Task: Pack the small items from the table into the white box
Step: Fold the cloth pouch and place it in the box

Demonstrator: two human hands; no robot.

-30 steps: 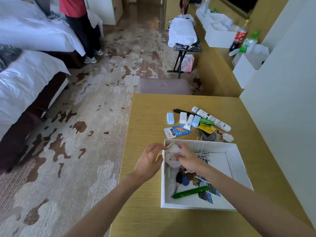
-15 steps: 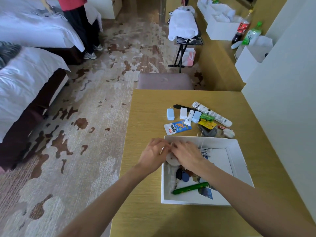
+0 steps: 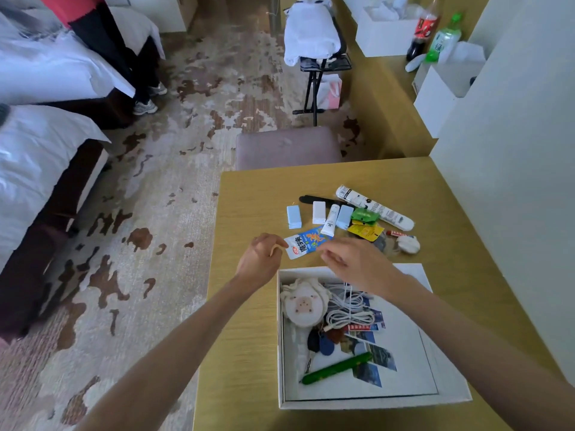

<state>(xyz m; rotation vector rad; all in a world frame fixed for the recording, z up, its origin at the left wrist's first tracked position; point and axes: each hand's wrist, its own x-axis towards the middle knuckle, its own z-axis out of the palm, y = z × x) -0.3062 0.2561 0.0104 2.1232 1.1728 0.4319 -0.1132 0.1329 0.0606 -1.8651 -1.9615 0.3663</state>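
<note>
Sachet (image 3: 306,244) on tabletop (image 3: 255,197), frame centre: light, floppy, slick foil, so pinch corner. Left grip (image 3: 261,259) at its corner, hold unclear; right grip (image 3: 357,262) loose, empty.

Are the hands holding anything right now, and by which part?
The right hand holds nothing. The left hand has fingertips at the blue-and-white sachet's left corner; whether they pinch it cannot be told.

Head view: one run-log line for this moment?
left hand: at packet corner, grip unclear | right hand: open, beside packet | white box: pouch, cable, pen inside | table: tube and more unpacked
</note>
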